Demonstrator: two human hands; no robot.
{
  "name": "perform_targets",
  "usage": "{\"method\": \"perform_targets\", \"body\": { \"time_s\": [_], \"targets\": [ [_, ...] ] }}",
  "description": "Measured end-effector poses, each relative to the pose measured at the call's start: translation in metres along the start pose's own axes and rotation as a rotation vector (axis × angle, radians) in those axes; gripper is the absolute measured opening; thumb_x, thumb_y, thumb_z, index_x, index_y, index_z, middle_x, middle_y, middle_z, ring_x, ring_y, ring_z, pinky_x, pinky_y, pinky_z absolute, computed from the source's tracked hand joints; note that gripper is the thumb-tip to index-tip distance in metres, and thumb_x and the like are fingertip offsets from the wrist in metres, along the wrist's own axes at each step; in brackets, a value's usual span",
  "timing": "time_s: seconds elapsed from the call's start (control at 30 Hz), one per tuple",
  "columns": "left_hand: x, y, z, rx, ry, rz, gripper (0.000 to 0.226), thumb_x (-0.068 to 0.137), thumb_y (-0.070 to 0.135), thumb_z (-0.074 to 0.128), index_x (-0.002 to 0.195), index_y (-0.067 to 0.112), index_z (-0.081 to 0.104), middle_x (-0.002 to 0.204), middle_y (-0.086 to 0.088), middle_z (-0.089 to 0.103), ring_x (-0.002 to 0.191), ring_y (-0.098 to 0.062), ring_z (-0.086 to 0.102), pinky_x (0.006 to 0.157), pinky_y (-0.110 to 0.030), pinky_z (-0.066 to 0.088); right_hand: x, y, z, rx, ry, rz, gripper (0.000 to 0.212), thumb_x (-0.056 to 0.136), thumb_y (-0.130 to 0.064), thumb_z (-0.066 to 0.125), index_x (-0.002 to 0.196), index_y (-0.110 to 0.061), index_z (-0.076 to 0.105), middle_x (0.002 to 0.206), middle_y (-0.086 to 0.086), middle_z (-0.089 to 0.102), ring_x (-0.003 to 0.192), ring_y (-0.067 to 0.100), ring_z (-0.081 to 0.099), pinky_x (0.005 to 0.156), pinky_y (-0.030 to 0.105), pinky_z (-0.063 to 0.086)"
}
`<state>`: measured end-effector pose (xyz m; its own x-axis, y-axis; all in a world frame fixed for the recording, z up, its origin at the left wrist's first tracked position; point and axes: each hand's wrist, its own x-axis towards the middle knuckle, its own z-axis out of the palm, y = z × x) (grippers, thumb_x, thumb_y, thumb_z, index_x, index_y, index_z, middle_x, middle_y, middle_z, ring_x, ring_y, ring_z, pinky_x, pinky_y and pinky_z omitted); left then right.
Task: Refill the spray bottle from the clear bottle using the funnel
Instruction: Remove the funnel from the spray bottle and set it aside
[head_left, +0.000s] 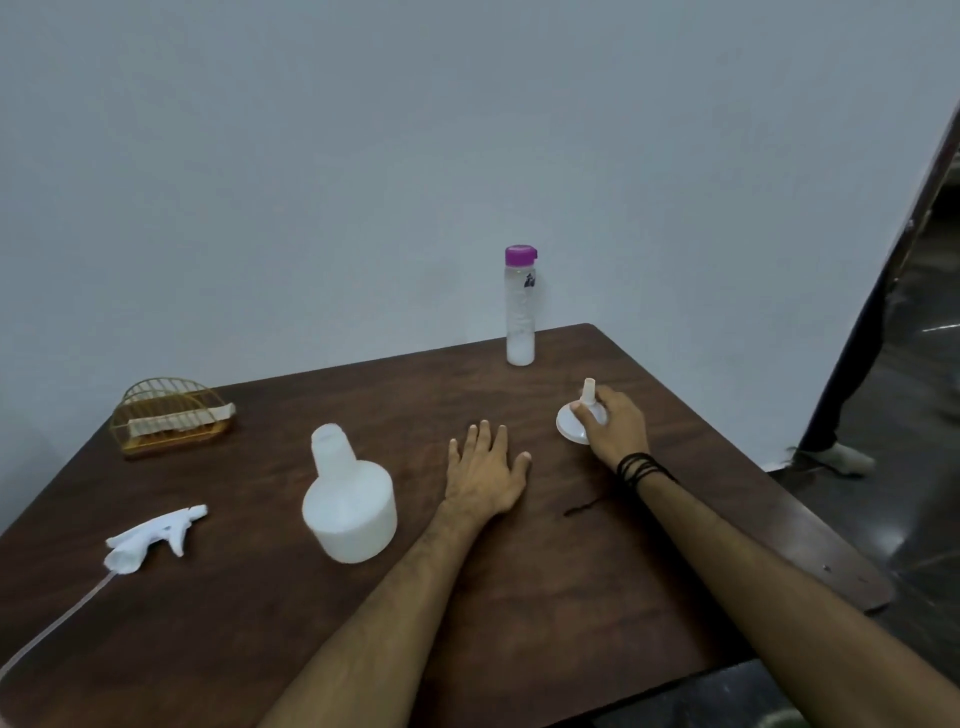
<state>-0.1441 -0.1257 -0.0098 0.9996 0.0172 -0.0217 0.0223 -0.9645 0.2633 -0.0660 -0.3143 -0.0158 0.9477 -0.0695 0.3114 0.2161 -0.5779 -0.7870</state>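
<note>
A white spray bottle body (349, 501) stands upright on the brown table (519, 597), its neck uncapped. Its white trigger head (156, 535) lies to the left with a clear tube trailing toward the table's front left edge. A tall clear bottle (520, 306) with a purple cap stands at the back by the wall. A white funnel (576, 421) sits upside down, spout up, at the right. My right hand (615, 423) grips the funnel around its spout. My left hand (485, 470) lies flat on the table between bottle and funnel, fingers spread.
A gold wire holder (174, 415) with paper in it sits at the back left. A dark thread (582, 506) lies on the table near my right wrist. Beyond the right edge, a person's foot (841, 460) stands on the dark floor.
</note>
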Motion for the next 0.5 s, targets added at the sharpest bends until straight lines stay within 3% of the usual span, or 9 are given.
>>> {"method": "perform_targets", "body": {
  "time_s": [0.2,0.33,0.5],
  "targets": [
    [0.055,-0.003,-0.002,0.023,-0.002,-0.057,0.074,0.100,0.062,0.019,0.161,0.021,0.010,0.168,-0.010,0.002,0.155,-0.024,-0.003,0.124,-0.051,-0.006,0.069,0.013,0.012,0.059,0.010,0.050,0.039,0.096,-0.029,0.060,0.130,-0.011,0.059,0.127,0.011,0.063,0.119,0.028,0.057,0.095,0.027,0.038],
    [0.077,-0.009,0.000,0.032,0.014,-0.081,0.076,0.098,0.067,0.017,0.161,0.026,0.009,0.169,-0.007,0.000,0.155,-0.022,-0.004,0.124,-0.051,-0.006,0.111,0.016,0.027,-0.042,-0.036,0.053,0.042,0.100,-0.035,0.052,0.137,-0.014,0.052,0.130,0.012,0.061,0.121,0.031,0.054,0.105,0.041,0.040],
    [0.082,-0.011,0.006,0.050,0.041,-0.081,0.076,0.098,0.068,0.015,0.161,0.027,0.007,0.169,-0.006,-0.001,0.155,-0.021,-0.005,0.124,-0.051,-0.005,0.160,0.023,0.047,-0.100,-0.106,0.036,0.050,0.102,-0.039,0.045,0.144,-0.013,0.043,0.136,0.014,0.057,0.126,0.033,0.052,0.105,0.043,0.041]
  ]
}}
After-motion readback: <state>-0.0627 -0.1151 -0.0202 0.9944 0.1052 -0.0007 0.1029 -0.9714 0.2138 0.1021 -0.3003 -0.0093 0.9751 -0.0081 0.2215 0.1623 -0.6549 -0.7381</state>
